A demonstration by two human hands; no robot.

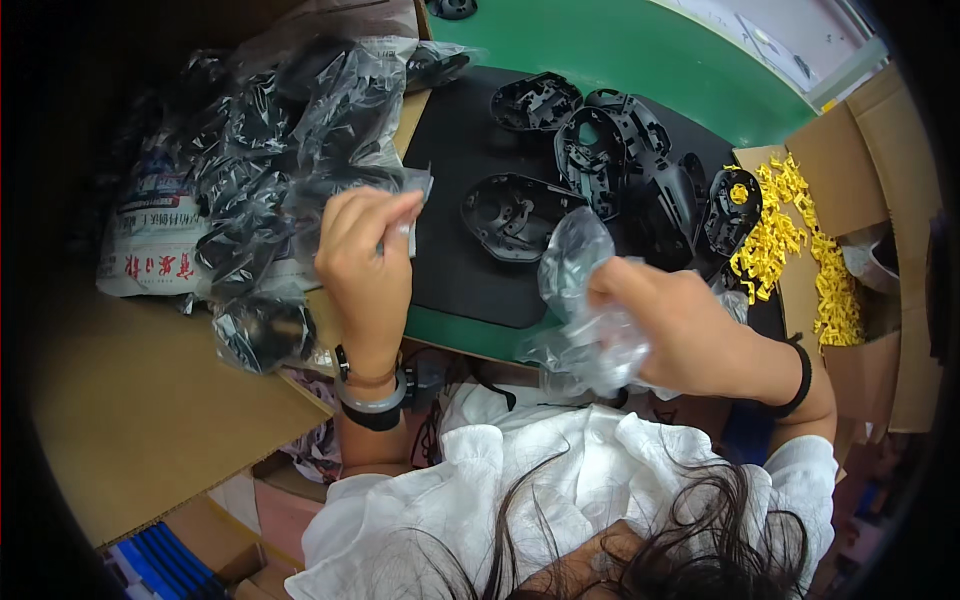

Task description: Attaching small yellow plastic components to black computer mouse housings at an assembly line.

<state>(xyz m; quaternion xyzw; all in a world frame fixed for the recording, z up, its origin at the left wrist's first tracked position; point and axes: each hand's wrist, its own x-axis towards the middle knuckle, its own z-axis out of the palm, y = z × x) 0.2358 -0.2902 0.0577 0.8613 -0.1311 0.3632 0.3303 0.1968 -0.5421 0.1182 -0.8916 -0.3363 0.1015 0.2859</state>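
My right hand [675,315] is closed around a crumpled clear plastic bag [580,260], slightly blurred, over the near edge of the black mat. My left hand [365,255] is raised at the mat's left side, thumb and fingers pressed together. A clear plastic edge [424,183] shows by its fingertips; whether they grip it is hard to tell. Between the hands and beyond lie several hollow black plastic shells, the closest one [510,225] lying with its inner side up. Left of my left hand is a pile of bagged black shells [260,120].
The bagged pile rests over printed paper [150,265] in a large cardboard box [190,400]. At the right, small yellow parts [770,235] fill an open cardboard box [845,150]. A black mat [445,130] covers part of the green table [600,50].
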